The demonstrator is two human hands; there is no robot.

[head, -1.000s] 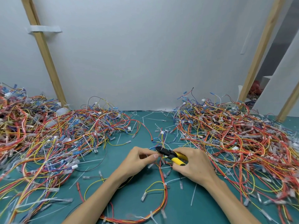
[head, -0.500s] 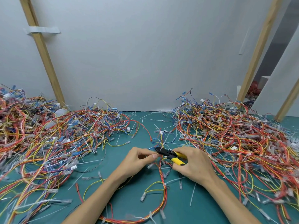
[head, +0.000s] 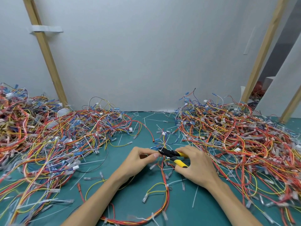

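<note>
My right hand [head: 195, 165] grips a pair of small cutters [head: 175, 156] with yellow handles and black jaws; the handles are spread. The jaws point left at a bundle of red, orange and yellow wires [head: 164, 190] that runs from between my hands down toward the front edge. My left hand [head: 138, 159] pinches that bundle between thumb and fingers, right at the cutter's tip. The exact spot under the jaws is too small to make out.
A green mat [head: 130, 190] covers the table. A large tangle of coloured wires [head: 48, 136] fills the left side and another wire heap [head: 244, 136] the right. Loose white cable ties [head: 194, 198] and connectors lie around my hands. A white wall [head: 146, 54] with slanted wooden battens stands behind.
Both hands have stayed at the same place on the bundle; the cutter's tip has shifted only slightly.
</note>
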